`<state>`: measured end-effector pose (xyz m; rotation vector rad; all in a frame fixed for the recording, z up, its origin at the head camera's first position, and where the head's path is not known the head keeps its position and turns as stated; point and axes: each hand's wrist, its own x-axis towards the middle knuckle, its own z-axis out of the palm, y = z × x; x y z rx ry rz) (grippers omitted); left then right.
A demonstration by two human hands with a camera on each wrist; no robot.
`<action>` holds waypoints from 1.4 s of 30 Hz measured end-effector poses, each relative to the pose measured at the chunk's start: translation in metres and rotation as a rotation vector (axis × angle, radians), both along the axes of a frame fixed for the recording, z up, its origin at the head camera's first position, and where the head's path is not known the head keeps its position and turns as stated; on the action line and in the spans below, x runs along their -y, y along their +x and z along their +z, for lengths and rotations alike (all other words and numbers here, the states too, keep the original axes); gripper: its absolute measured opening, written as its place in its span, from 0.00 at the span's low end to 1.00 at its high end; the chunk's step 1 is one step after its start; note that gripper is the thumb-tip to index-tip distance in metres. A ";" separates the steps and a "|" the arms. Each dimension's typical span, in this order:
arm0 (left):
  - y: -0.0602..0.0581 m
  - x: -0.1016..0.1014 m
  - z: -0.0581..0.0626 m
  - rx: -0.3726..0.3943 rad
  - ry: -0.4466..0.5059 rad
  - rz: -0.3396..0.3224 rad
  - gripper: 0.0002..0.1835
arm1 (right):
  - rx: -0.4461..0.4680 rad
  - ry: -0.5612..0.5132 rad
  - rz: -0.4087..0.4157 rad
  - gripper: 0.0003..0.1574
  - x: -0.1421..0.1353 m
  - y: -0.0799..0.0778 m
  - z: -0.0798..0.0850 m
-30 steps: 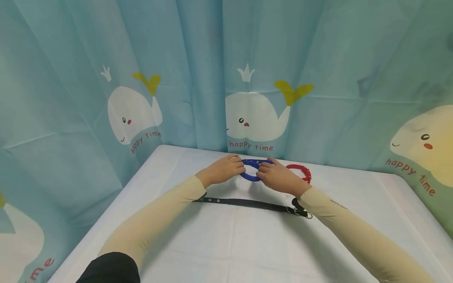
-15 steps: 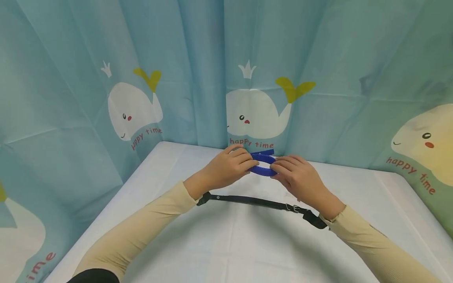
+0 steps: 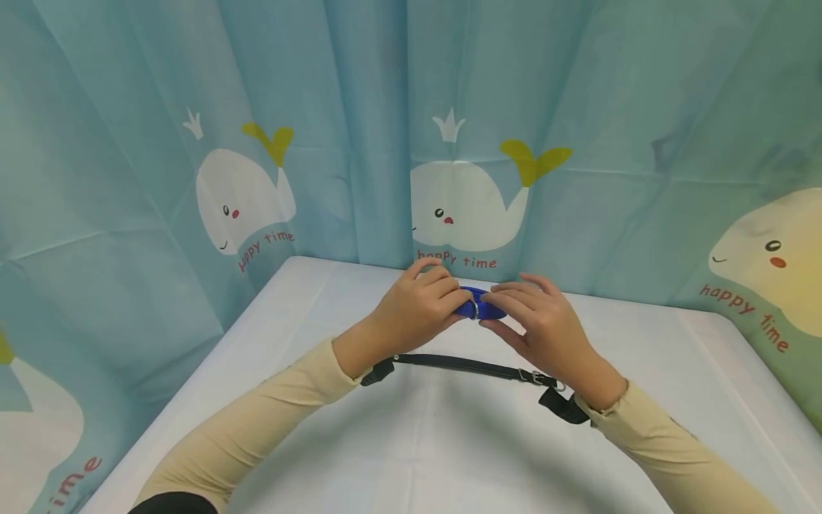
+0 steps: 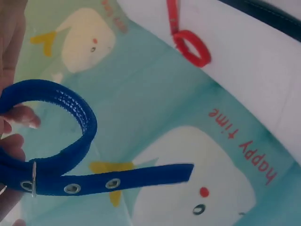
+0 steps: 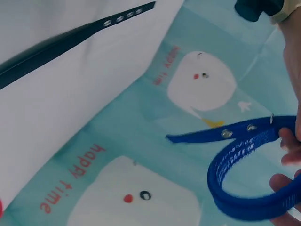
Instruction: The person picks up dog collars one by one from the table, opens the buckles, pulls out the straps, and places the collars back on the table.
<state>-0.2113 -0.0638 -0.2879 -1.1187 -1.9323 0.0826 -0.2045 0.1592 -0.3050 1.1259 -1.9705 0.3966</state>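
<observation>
Both hands hold a blue pet collar (image 3: 491, 308) raised over the far part of the table. It is buckled into a loop; its free end with metal eyelets sticks out in both wrist views. A metal ring (image 3: 475, 310) on it faces the head camera. My left hand (image 3: 420, 303) pinches the collar's left side between thumb and fingers. On the right side, my right hand (image 3: 546, 321) pinches it with thumb and fingertips. Nearer on the white table (image 3: 437, 442) lies a black collar (image 3: 459, 363), stretched out with its buckle to the right.
A looped red collar (image 4: 206, 55) lies near the table's back edge, hidden behind the right hand in the head view. Light-blue curtains (image 3: 379, 128) printed with whales hang right behind the table and along its sides. Black straps are round both wrists.
The blue collar has come up off the table's back and turned, so its metal ring shows in front. My right hand has shifted right, now covering the red collar in the head view.
</observation>
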 end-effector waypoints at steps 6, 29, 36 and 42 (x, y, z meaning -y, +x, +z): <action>0.002 0.004 0.007 0.125 0.084 -0.050 0.10 | -0.034 -0.048 -0.005 0.28 0.002 0.008 0.007; 0.016 -0.004 0.006 0.002 0.108 -0.037 0.11 | -0.307 -0.102 0.086 0.19 0.012 0.013 0.012; 0.018 -0.003 0.005 0.088 0.119 -0.046 0.13 | -0.271 -0.101 0.087 0.19 0.012 0.015 0.011; 0.021 0.000 0.005 0.096 0.153 -0.086 0.11 | -0.126 -0.123 0.120 0.24 0.005 0.014 0.006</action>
